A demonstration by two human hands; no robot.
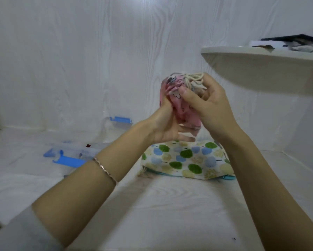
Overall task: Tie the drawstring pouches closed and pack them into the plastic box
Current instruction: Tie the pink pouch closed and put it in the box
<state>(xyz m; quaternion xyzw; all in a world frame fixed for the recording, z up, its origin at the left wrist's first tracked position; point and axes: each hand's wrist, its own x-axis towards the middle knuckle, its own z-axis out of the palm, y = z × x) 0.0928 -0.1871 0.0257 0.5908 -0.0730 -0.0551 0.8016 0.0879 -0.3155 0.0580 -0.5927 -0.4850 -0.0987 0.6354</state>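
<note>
Left hand (167, 122) curls round pink pouch (185, 113), keeping it upright; right hand (210, 105) pinches drawstring (194, 78) at gathered neck, probably for knotting. 1 dotted pouch (188, 160) waits below.

Place: a small indoor nook, probably a room in a home.
Walls: white wood-grain panels (76, 57) behind and at the right.
Table: matching white wood-grain top (170, 205).
Shelf: round-cornered wall shelf (260, 69) at the right, with oddments on it.

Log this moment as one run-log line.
stage: tying | left hand holds pink pouch | right hand pinches cord at its neck | dotted pouch on table | box at left
</note>
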